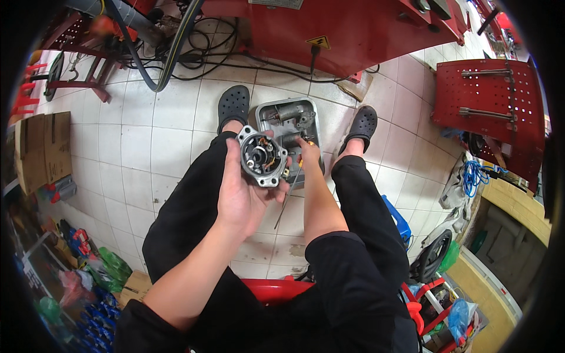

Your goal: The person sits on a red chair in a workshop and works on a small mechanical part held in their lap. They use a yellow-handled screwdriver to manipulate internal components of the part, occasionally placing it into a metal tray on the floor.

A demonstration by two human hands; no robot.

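My left hand (238, 197) is wrapped around a round silver metal housing (263, 157) with bolt lugs and an open face showing small internal parts and wires. My right hand (309, 154) is to its right, fingers curled over the tray beside a metal cylinder (292, 140) and a small yellow item; what exactly they grip is unclear. A thin rod (283, 209) slants down past that hand. The grey metal tray (318, 115) on the tiled floor also holds another cylindrical metal part (289, 110).
A red machine (353, 32) with cables (209, 62) stands ahead. A red perforated stand (485, 132) is at right. Cardboard boxes (44, 150) and bagged items (115, 265) lie left. A blue hose (474, 176) hangs right. My feet in dark clogs flank the tray.
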